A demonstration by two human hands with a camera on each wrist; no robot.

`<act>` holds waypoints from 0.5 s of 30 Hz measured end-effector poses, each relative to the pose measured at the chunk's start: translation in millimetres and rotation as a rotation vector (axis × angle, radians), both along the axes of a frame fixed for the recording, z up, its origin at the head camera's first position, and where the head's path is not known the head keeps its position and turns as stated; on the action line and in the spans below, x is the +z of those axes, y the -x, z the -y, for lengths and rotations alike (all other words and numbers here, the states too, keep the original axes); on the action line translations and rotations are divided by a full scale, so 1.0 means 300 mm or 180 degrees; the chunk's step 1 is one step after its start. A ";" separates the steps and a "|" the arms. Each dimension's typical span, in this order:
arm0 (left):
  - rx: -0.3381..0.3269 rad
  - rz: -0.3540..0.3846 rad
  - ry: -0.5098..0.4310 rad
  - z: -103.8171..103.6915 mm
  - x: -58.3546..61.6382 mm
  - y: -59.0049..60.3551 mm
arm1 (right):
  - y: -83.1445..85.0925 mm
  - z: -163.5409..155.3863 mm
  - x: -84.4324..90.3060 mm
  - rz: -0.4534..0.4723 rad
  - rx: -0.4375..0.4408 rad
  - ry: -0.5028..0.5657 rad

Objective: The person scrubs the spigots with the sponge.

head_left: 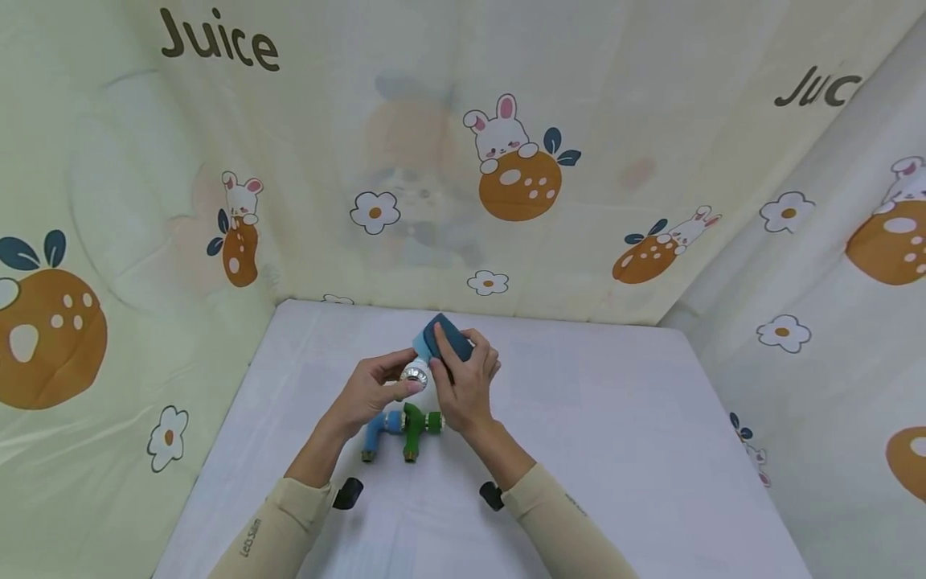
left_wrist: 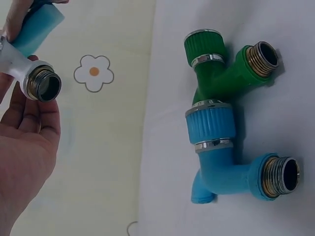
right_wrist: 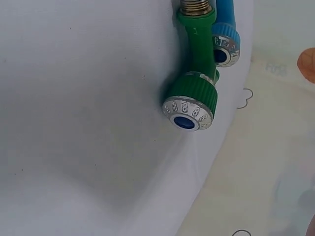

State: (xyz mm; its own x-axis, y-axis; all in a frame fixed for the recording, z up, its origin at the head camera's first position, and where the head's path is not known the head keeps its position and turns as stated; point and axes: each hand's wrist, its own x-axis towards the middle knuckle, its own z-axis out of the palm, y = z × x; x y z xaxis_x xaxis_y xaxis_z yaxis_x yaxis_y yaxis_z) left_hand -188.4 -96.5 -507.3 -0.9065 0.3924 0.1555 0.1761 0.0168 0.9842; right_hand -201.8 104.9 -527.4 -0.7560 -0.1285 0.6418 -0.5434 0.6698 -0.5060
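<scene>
Right hand (head_left: 466, 382) almost wholly out of the right wrist view, only a blurred fingertip at the frame edge; grip readable from the head view alone. White tap (left_wrist: 29, 73) half covered by fingers, body shape hard to make out. Left hand (head_left: 372, 390) raised above the table (head_left: 615, 418), fingers curled round the white tap, threaded metal mouth clear of the fingertips. Right hand just beside it, fingers and thumb pinched on a blue sponge (head_left: 443, 339), sponge touching the tap's far end. Tap's long axis near level, mouth turned back toward the wearer. Below the hands, green tap (left_wrist: 216, 69) and blue tap (left_wrist: 221, 162) lying flat on the white table, side by side and touching, threaded ends pointing toward the near edge, knobs toward the far side.
</scene>
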 end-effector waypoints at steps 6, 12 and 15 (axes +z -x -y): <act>-0.0106 0.0084 0.0042 -0.012 0.004 0.000 | 0.018 -0.009 -0.002 0.0436 -0.0149 0.0406; 0.0331 0.0328 -0.0063 -0.026 0.006 0.019 | -0.007 -0.001 -0.012 0.0481 0.0011 0.0793; 0.0529 0.0281 -0.0169 -0.024 0.014 0.027 | -0.031 0.012 -0.012 0.0180 0.0309 0.0874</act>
State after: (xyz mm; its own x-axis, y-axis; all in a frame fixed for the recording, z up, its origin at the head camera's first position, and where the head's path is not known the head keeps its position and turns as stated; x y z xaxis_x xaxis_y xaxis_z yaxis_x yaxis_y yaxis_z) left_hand -196.6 -89.4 -503.1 -0.9692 0.2296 0.0890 0.0882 -0.0139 0.9960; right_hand -192.4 101.2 -530.9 -0.7843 -0.0295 0.6197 -0.5640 0.4499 -0.6924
